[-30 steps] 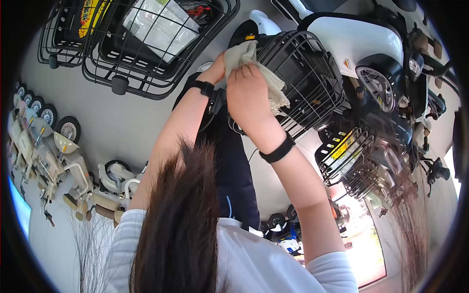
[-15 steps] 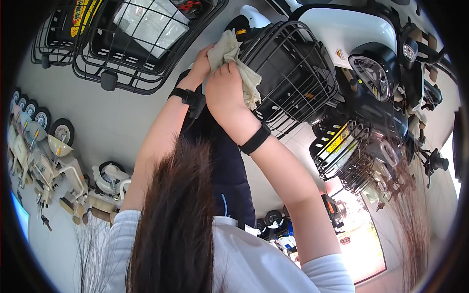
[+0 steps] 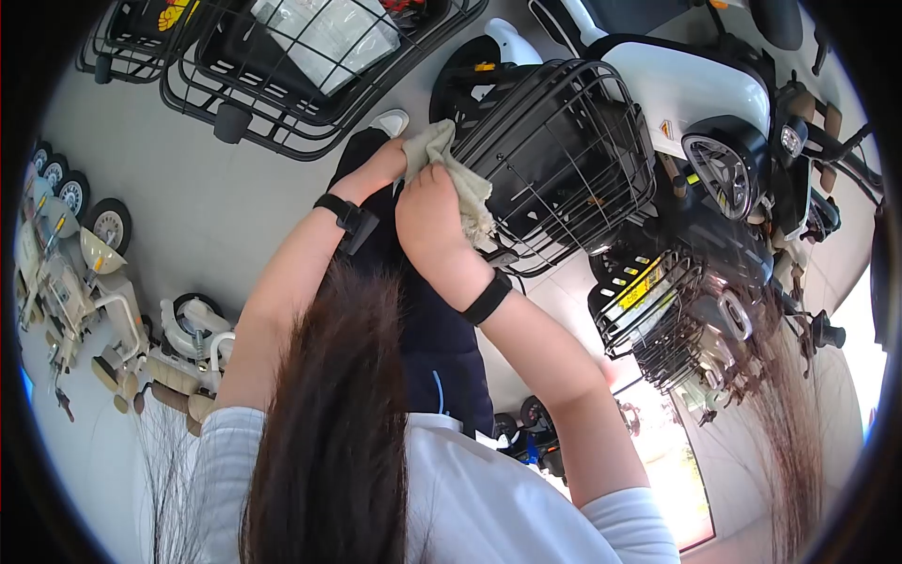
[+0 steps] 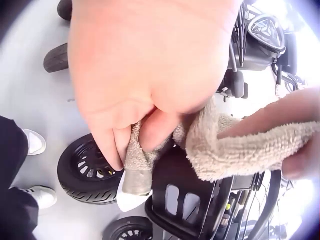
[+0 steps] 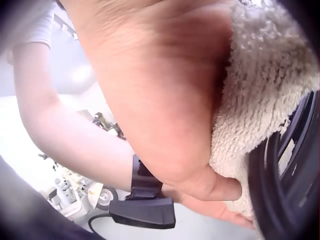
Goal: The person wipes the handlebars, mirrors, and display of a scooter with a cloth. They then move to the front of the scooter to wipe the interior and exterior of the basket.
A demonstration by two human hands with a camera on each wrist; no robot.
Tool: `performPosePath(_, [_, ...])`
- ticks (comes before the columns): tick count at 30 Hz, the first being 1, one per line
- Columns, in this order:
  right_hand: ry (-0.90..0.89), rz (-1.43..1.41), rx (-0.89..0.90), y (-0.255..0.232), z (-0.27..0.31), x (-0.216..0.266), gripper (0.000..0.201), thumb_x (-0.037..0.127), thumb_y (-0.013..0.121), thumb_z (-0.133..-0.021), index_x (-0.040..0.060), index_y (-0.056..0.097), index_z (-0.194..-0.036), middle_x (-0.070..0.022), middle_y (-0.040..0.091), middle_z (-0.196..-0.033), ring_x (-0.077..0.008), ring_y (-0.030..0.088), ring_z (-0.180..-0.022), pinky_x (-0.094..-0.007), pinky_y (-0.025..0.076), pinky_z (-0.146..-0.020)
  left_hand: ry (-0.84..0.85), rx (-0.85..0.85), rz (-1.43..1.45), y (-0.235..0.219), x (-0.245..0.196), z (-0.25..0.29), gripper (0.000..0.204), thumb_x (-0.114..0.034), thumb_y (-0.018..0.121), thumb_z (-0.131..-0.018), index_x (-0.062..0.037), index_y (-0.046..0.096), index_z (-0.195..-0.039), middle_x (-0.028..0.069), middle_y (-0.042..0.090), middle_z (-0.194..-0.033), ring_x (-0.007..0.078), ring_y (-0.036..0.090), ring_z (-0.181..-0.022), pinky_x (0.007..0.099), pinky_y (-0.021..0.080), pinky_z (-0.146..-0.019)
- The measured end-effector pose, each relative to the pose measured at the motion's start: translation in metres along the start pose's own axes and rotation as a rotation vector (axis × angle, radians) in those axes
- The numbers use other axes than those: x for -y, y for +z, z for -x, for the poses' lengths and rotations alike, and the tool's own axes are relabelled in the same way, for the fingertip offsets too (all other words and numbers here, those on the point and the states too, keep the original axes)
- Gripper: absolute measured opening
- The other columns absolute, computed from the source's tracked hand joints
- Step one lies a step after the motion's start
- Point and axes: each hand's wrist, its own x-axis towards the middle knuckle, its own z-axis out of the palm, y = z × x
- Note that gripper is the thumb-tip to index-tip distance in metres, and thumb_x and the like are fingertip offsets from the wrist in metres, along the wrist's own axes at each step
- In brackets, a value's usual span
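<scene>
A beige terry cloth (image 3: 463, 188) hangs bunched between my two hands at the near-left rim of a black wire basket (image 3: 573, 141) on a scooter. My left hand (image 3: 383, 164) grips the cloth's left part; in the left wrist view its fingers curl around a fold. My right hand (image 3: 430, 211) holds the other part, with fingers bent over it. In the right wrist view the cloth (image 5: 262, 85) lies along the right palm, close beside the dark basket bars (image 5: 265, 185). A black slotted liner (image 4: 182, 200) sits inside the basket, under the cloth in the left wrist view.
Another wire basket (image 3: 272, 132) with a plastic-wrapped packet (image 3: 329, 42) stands at upper left. A white scooter body (image 3: 695, 80) and its headlight (image 3: 723, 164) lie beyond my basket. More scooters (image 3: 85, 263) line the left side. A black wheel (image 4: 90, 170) stands below my left hand.
Both hands, still gripping the cloth, have moved left and back toward my body along the basket's near side. The head view has shifted slightly.
</scene>
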Motion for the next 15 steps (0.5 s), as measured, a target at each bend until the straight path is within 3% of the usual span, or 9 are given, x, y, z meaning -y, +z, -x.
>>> performPosePath(2, [-0.2,0.171,0.093,-0.034,0.001,-0.008,0.029,0.018,0.058,-0.088,0.0032,0.076,-0.105,-0.0104,0.073,-0.103,-0.0254,0.064,-0.109,-0.0389,0.039,-0.108,-0.088,0.005,-0.001,-0.006,-0.014,0.014,0.038,-0.011,0.051,-0.107,0.0016,0.061,-0.141,0.0106,0.068,-0.134,0.0155,0.065,-0.118,0.0301,0.05,-0.103])
performPosePath(4, [-0.111,-0.017,0.038,-0.013,-0.005,-0.014,0.025,0.017,0.059,-0.087,0.0046,0.076,-0.101,-0.0095,0.073,-0.099,-0.0253,0.064,-0.107,-0.0385,0.04,-0.106,-0.084,-0.011,-0.033,-0.012,-0.036,0.031,0.035,-0.011,0.053,-0.106,-0.001,0.066,-0.137,0.0077,0.07,-0.128,0.0137,0.064,-0.115,0.0299,0.05,-0.101])
performPosePath(5, [-0.015,-0.206,-0.014,-0.001,-0.005,-0.018,0.022,0.017,0.06,-0.085,0.006,0.076,-0.096,-0.0086,0.072,-0.096,-0.0252,0.065,-0.104,-0.0381,0.042,-0.103,0.16,-0.045,-0.041,-0.01,-0.005,0.015,0.036,-0.009,0.053,-0.104,-0.0017,0.064,-0.137,0.0086,0.071,-0.129,0.0161,0.064,-0.117,0.0305,0.049,-0.102])
performPosePath(7, [-0.013,-0.105,0.125,-0.068,-0.025,-0.055,0.011,0.009,0.063,-0.076,0.0086,0.073,-0.082,-0.0098,0.07,-0.085,-0.0268,0.067,-0.091,-0.0391,0.048,-0.091,0.319,-0.123,0.012,-0.008,-0.017,0.017,0.037,-0.008,0.054,-0.103,-0.0027,0.063,-0.139,0.0101,0.07,-0.13,0.0178,0.064,-0.119,0.0314,0.049,-0.103])
performPosePath(8, [0.009,-0.115,0.017,-0.08,-0.029,-0.074,0.012,0.006,0.063,-0.074,0.0078,0.072,-0.082,-0.0111,0.069,-0.084,-0.028,0.067,-0.087,-0.0409,0.049,-0.087,0.479,-0.199,0.061,-0.002,-0.025,0.017,0.039,-0.007,0.055,-0.102,-0.0037,0.063,-0.14,0.0116,0.07,-0.132,0.0195,0.064,-0.121,0.0323,0.049,-0.104])
performPosePath(10, [-0.008,-0.158,-0.265,-0.085,-0.039,-0.123,0.02,0.003,0.061,-0.078,0.0089,0.073,-0.092,-0.0103,0.07,-0.092,-0.0295,0.068,-0.094,-0.0467,0.049,-0.103,0.827,-0.153,0.492,0.02,0.005,-0.086,0.043,-0.006,0.055,-0.1,-0.0031,0.06,-0.142,0.0143,0.068,-0.136,0.0243,0.064,-0.125,0.034,0.048,-0.106])
performPosePath(12, [0.04,-0.258,-0.298,-0.093,-0.043,-0.161,0.03,0.0,0.056,-0.087,0.0085,0.074,-0.109,-0.0113,0.073,-0.116,-0.0294,0.065,-0.122,-0.0514,0.041,-0.116,0.867,-0.218,0.418,0.024,-0.028,-0.1,0.041,-0.008,0.056,-0.1,-0.0033,0.061,-0.14,0.0147,0.07,-0.134,0.026,0.065,-0.123,0.0349,0.049,-0.104])
performPosePath(14, [0.001,-0.31,-0.404,-0.08,-0.042,-0.184,0.029,0.004,0.06,-0.086,0.0066,0.074,-0.112,-0.0104,0.073,-0.119,-0.0293,0.06,-0.13,-0.0499,0.037,-0.12,0.909,-0.283,0.339,0.029,-0.043,-0.12,0.04,-0.01,0.057,-0.099,-0.0035,0.062,-0.139,0.0152,0.071,-0.131,0.0277,0.067,-0.121,0.0359,0.05,-0.102])
performPosePath(15, [-0.001,-0.307,-0.405,-0.077,-0.04,-0.182,0.029,0.004,0.06,-0.086,0.0066,0.074,-0.112,-0.0104,0.073,-0.119,-0.0293,0.06,-0.13,-0.0499,0.037,-0.12,0.856,-0.153,0.334,0.038,-0.037,-0.137,0.037,-0.012,0.058,-0.1,-0.0048,0.065,-0.135,0.0149,0.073,-0.126,0.0289,0.068,-0.117,0.0364,0.051,-0.099])
